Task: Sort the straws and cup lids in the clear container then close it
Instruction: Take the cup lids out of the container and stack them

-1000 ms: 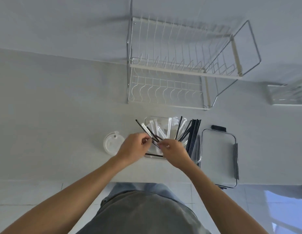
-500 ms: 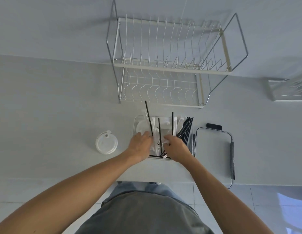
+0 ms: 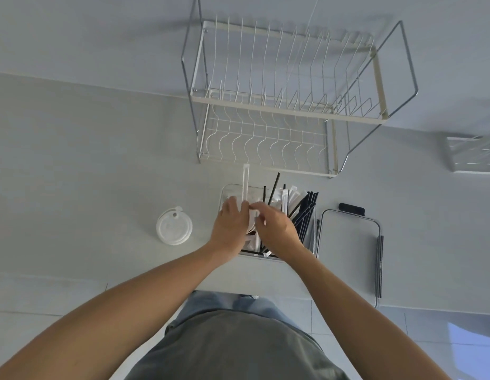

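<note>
A clear container (image 3: pixel 227 189) stands on the counter in front of me, holding several black straws (image 3: pixel 307 208) and paper-wrapped white straws (image 3: pixel 289 197). Both my hands are over it. My left hand (image 3: pixel 231 223) pinches a wrapped white straw (image 3: pixel 246 179) that sticks up and away from me. My right hand (image 3: pixel 276 229) touches the left one, fingers closed among the straws; what it grips is hidden. A white cup lid (image 3: pixel 174 226) lies on the counter to the left. The container's lid (image 3: pixel 348 242), with black clips, lies to the right.
A white wire dish rack (image 3: pixel 279 105) stands behind the container against the wall. A clear tray-like object (image 3: pixel 474 153) sits at the far right. The counter's front edge runs just below my wrists, with tiled floor beyond.
My hands have come together over the container's left side. A black straw that stood up at the left is down, and a wrapped white straw now rises from my left hand.
</note>
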